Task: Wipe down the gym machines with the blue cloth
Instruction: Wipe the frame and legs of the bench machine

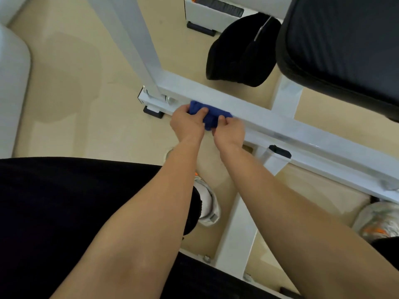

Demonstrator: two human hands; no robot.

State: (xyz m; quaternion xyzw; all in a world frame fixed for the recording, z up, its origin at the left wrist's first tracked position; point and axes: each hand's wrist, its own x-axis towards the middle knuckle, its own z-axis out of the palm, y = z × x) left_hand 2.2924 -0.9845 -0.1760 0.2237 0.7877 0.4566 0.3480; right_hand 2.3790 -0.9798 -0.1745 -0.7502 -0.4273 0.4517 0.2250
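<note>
— Where was the cloth (210, 117)?
— Bunched on the white bar (280, 124) low on the machine's frame, just beside the corner post (138, 46).
— And the arms?
— Both reached down and forward, side by side, forearms bare.
— The hands?
— The left hand (187, 124) gripped the cloth's left end, fingers curled. The right hand (230, 132) pinched its right end. They nearly touched.
— Anything nearby?
— A black pad (345, 50), upper right.
</note>
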